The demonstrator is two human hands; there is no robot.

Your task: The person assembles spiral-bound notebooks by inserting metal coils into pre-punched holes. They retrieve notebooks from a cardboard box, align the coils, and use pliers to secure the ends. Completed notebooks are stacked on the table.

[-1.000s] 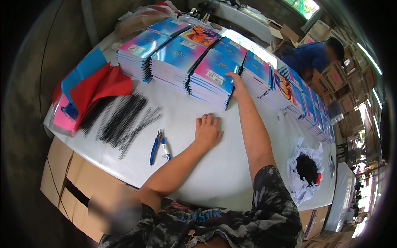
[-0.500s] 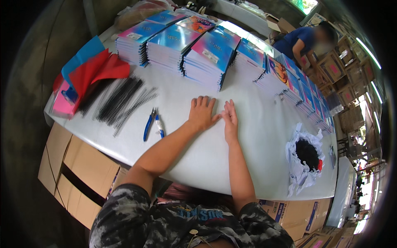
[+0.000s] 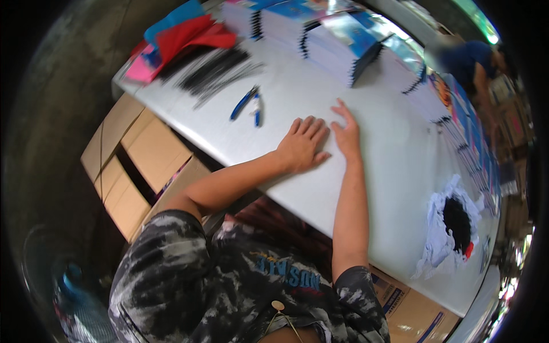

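My left hand (image 3: 304, 144) lies palm down on the pale tabletop (image 3: 274, 188), fingers stretched out and holding nothing. Beside it, my right hand (image 3: 347, 134) rests turned on its edge, thumb apart from the fingers, also without anything in it. Blue-handled cutting pliers (image 3: 246, 106), jaws pointing away from me, lie to the left of my hands. Farther left is a loose pile of black spiral binding coils (image 3: 214, 71). Beyond my hands stand stacks of spiral-bound notebooks (image 3: 343, 48) with blue and pink covers.
Red cloth or sheeting (image 3: 191, 40) lies bunched at the far left corner. At right, crumpled white paper (image 3: 434, 234) holds a black heap (image 3: 456, 223). Cardboard boxes (image 3: 151, 166) stand below the table's left edge. Another person (image 3: 469, 63) in blue bends beyond the notebooks at far right.
My view has turned and tipped toward me, so the table things sit higher in it. My hands stay on the table; the right hand's thumb and fingers have spread. The other person has shifted posture.
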